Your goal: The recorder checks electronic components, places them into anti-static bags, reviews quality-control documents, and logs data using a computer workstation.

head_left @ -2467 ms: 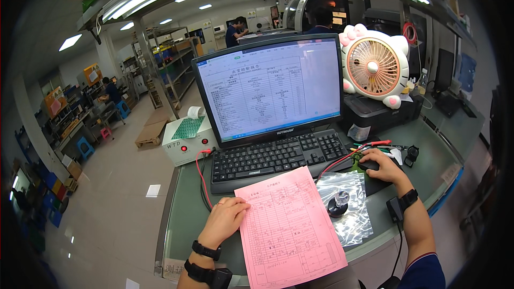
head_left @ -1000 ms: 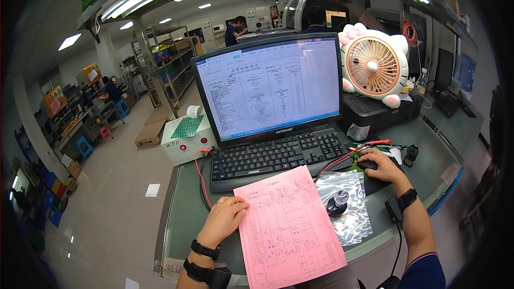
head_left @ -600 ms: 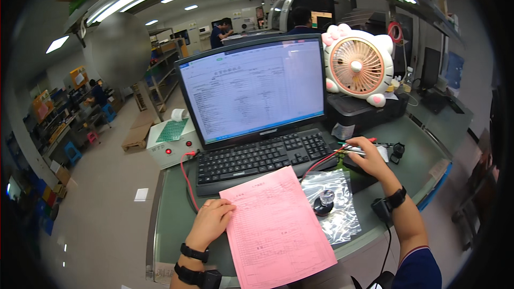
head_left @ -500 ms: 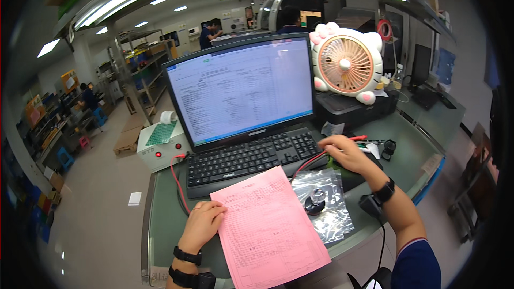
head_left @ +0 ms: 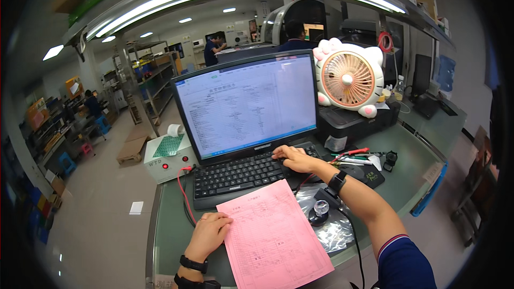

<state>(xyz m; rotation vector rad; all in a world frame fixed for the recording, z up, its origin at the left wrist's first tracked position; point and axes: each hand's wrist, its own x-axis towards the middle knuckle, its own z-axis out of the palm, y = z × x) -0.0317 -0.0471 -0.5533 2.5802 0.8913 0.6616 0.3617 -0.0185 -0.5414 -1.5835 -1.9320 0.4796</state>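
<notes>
A pink printed sheet [head_left: 276, 241] lies on the desk in front of me, with its near end reaching the lower edge of the view. My left hand [head_left: 211, 230] is closed on its left edge, fingers together over the paper; the underside of the grip is hidden. My right hand [head_left: 295, 159] is over the right part of the black keyboard [head_left: 235, 175], fingers stretched out and apart, holding nothing. Behind the keyboard stands a monitor [head_left: 249, 107] showing a document with rows of text. Both wrists wear black bands.
A white box [head_left: 167, 163] with red lights stands left of the monitor, a red cable running from it. A cat-shaped fan [head_left: 348, 79] sits on a black machine [head_left: 356, 123]. Right of the sheet, a clear-handled stamp [head_left: 319, 211] stands on plastic bags [head_left: 340, 233]. Pens [head_left: 356, 159] lie farther right.
My right hand has moved left, from beside the red lead at the keyboard's right end onto its right-hand keys. My left hand stays on the pink sheet. The view has shifted slightly.
</notes>
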